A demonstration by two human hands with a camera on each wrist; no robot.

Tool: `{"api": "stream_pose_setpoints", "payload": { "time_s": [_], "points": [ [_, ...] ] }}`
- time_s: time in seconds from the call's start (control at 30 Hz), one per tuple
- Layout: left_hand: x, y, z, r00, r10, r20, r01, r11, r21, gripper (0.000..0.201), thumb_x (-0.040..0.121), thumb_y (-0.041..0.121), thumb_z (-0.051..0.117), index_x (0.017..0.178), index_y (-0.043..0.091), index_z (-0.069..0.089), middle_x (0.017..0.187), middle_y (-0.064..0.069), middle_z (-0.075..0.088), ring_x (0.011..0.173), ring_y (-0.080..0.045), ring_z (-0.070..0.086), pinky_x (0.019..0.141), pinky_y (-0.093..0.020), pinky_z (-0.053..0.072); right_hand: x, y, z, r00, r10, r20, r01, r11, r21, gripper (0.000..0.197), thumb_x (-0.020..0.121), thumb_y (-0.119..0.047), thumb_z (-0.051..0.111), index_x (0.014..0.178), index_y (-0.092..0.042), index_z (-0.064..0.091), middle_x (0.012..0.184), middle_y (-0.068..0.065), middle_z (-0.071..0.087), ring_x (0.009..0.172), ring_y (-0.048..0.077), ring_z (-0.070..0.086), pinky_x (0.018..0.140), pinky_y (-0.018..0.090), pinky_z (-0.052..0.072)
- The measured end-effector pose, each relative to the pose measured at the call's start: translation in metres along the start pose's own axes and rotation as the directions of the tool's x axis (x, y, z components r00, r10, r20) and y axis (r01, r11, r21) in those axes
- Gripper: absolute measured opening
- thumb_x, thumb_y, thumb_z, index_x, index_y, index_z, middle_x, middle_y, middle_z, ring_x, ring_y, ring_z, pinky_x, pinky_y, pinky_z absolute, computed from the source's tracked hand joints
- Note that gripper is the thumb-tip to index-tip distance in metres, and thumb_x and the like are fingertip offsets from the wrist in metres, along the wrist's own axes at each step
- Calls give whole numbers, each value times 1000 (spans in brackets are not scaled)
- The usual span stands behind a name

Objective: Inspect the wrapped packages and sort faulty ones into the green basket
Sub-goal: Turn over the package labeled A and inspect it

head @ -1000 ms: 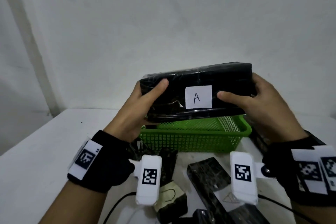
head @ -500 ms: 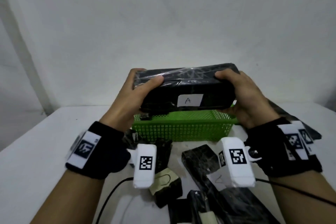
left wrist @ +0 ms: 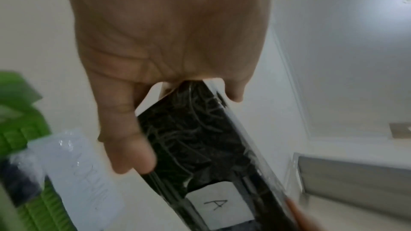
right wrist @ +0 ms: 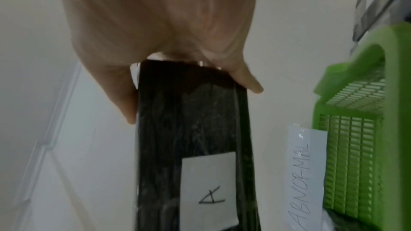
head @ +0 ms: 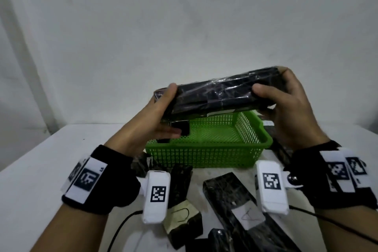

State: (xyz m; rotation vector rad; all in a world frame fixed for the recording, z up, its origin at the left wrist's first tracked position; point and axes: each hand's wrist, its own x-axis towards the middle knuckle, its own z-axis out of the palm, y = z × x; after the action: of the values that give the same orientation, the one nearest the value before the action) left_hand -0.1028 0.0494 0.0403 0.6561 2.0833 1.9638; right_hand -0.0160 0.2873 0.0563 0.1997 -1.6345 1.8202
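Note:
A long black package [head: 216, 93] in clear film is held level in the air above the green basket [head: 206, 153]. My left hand [head: 157, 116] grips its left end, thumb on top, and my right hand [head: 284, 106] grips its right end. Its white label marked A [left wrist: 219, 205] [right wrist: 209, 191] faces down and away, seen in both wrist views. A small dark package [head: 181, 128] lies inside the basket at its left end. A paper reading ABNORMAL [right wrist: 304, 173] is stuck on the basket's outer wall.
Several black wrapped packages lie on the white table [head: 34, 180] in front of the basket, one long with a triangle label [head: 235, 208], one short with a tan label [head: 182, 221]. More dark packages [head: 282, 151] lie right of the basket. A black cable [head: 120, 229] runs across the table.
Both hands have tipped the package so its A label turned from facing me to facing down. The package also dropped lower, nearer the basket.

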Motion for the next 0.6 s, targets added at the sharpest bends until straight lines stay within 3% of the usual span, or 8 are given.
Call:
{"api": "stream_pose_setpoints", "payload": {
  "time_s": [0.1, 0.17, 0.23, 0.3, 0.37, 0.43, 0.5, 0.6],
  "points": [
    [5, -1, 3, 999, 32, 2, -31, 985, -171, 63, 87, 62, 50, 128, 14, 57, 120, -1, 69, 101, -17, 72, 74, -33, 61, 2, -7, -11, 996, 10, 92, -15, 999, 47, 47, 72, -12, 80, 113, -18, 59, 100, -2, 67, 84, 12, 70, 68, 24, 58],
    [8, -5, 2, 995, 56, -84, -75, 964, -256, 37, 92, 44, 58, 117, 18, 54, 106, 2, 68, 88, -9, 70, 68, -31, 59, 2, -8, -14, 989, 84, 121, -95, 991, 89, 53, 76, -21, 78, 126, -18, 59, 107, 1, 64, 84, 10, 70, 67, 24, 58],
    [11, -7, 2, 984, 98, -149, -138, 948, -287, 19, 95, 28, 59, 113, 24, 52, 92, 9, 67, 73, -4, 66, 60, -25, 52, 4, -5, -12, 975, 210, 69, -215, 974, 66, 72, 76, -28, 81, 141, -24, 51, 125, 2, 58, 86, 6, 69, 62, 21, 56],
    [13, -10, 2, 974, 152, -168, -197, 935, -294, 22, 97, 17, 56, 117, 26, 53, 90, 11, 69, 72, -5, 66, 57, -23, 51, 6, 1, -8, 950, 311, 11, -311, 949, 50, 81, 79, -23, 79, 150, -22, 39, 125, 6, 64, 81, 8, 73, 59, 23, 56],
    [13, -11, 0, 969, 172, -177, -220, 929, -299, 34, 95, 14, 59, 126, 26, 50, 96, 7, 71, 78, -9, 68, 62, -25, 53, 7, 6, -4, 953, 304, 8, -304, 952, 40, 86, 73, -15, 79, 149, -16, 40, 124, 12, 68, 80, 12, 74, 63, 27, 58],
    [12, -10, -2, 978, 145, -151, -183, 941, -286, 51, 90, 19, 69, 136, 20, 46, 106, 0, 73, 87, -13, 71, 70, -28, 55, 6, 9, -5, 977, 213, -6, -212, 977, 34, 94, 64, -11, 82, 149, -18, 42, 134, 8, 63, 94, 14, 74, 72, 27, 59],
    [12, -13, -3, 988, 116, -102, -137, 964, -227, 64, 81, 29, 76, 135, 9, 49, 108, -4, 74, 92, -17, 72, 70, -27, 56, 5, 10, -11, 993, 117, 19, -117, 993, -15, 103, 59, -8, 89, 149, -25, 43, 142, 2, 54, 106, 14, 72, 82, 28, 58],
    [13, -17, -2, 994, 85, -68, -97, 976, -197, 66, 75, 33, 81, 129, 6, 55, 106, -5, 75, 93, -18, 73, 67, -27, 56, 6, 13, -16, 986, 160, 50, -159, 987, -19, 99, 60, -10, 91, 146, -26, 45, 138, 7, 58, 104, 19, 73, 80, 32, 59]
  ]
}}
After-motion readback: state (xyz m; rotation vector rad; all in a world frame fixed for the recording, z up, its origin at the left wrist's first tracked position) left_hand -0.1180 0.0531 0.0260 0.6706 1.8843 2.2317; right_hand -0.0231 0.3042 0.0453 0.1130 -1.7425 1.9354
